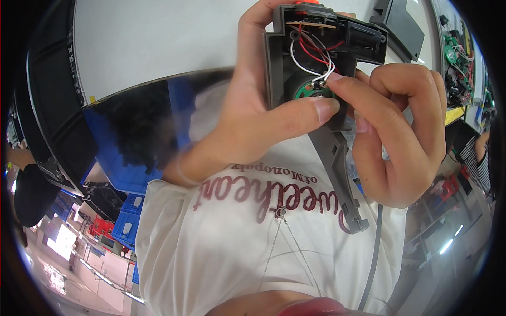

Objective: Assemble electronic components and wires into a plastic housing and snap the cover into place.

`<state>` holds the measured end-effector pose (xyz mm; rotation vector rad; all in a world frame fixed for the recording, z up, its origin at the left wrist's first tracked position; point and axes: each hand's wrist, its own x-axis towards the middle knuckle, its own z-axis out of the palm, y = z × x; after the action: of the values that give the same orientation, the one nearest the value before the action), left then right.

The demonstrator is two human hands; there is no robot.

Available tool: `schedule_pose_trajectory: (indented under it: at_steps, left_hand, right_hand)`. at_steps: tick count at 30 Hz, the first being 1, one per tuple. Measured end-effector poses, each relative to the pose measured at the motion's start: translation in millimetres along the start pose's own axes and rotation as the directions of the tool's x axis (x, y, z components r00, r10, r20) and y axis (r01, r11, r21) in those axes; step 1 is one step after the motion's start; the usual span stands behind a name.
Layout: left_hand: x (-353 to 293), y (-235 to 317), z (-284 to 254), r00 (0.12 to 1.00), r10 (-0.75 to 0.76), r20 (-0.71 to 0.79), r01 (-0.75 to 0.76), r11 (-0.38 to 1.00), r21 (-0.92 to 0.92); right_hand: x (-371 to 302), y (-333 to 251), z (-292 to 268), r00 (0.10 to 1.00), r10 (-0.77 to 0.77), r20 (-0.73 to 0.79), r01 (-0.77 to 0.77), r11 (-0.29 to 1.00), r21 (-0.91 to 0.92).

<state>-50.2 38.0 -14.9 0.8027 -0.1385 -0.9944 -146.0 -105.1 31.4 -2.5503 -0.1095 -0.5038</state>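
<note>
A dark grey plastic housing with a long narrow handle is held up in front of my chest, its hollow inside facing me. My left hand grips it from the left, fingers behind and thumb lying across a round green speaker. White wires and red wires run from a small board at the top down toward the speaker. My right hand is closed, with one fingertip at the white wires' lower ends beside the speaker terminals. An orange-red part shows at the housing's top edge.
Beyond the housing lies a white work surface, with another dark grey plastic piece at upper right. Green circuit parts with wires sit at the far right. Blue bins stand at lower left. A person in a striped sleeve is at right.
</note>
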Motion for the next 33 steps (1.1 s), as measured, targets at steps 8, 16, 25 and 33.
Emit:
schedule_pose_trajectory:
  at_steps: [8, 16, 25, 33]
  left_hand:
    - [-2.3, -1.0, 0.5, 1.0, -0.018, 0.026, 0.018, 1.0, 0.008]
    - [-3.7, -3.6, 0.5, 0.998, 0.016, 0.055, -0.018, 0.999, 0.045]
    - [-4.8, -11.1, -17.9, 0.992, 0.061, 0.113, -0.07, 0.994, 0.08]
    - [-5.0, -2.4, -11.2, 0.996, 0.043, 0.08, -0.049, 0.996, 0.074]
  right_hand:
    - [-4.7, -2.4, -6.4, 0.999, 0.003, 0.038, -0.001, 0.999, -0.054]
    - [-7.9, -1.0, -5.5, 0.999, 0.008, 0.035, -0.006, 0.999, -0.047]
    - [11.2, -2.4, -7.9, 0.987, -0.125, 0.102, 0.142, 0.974, -0.174]
    - [21.2, -29.1, -7.8, 0.949, 0.208, 0.236, -0.092, 0.9, -0.425]
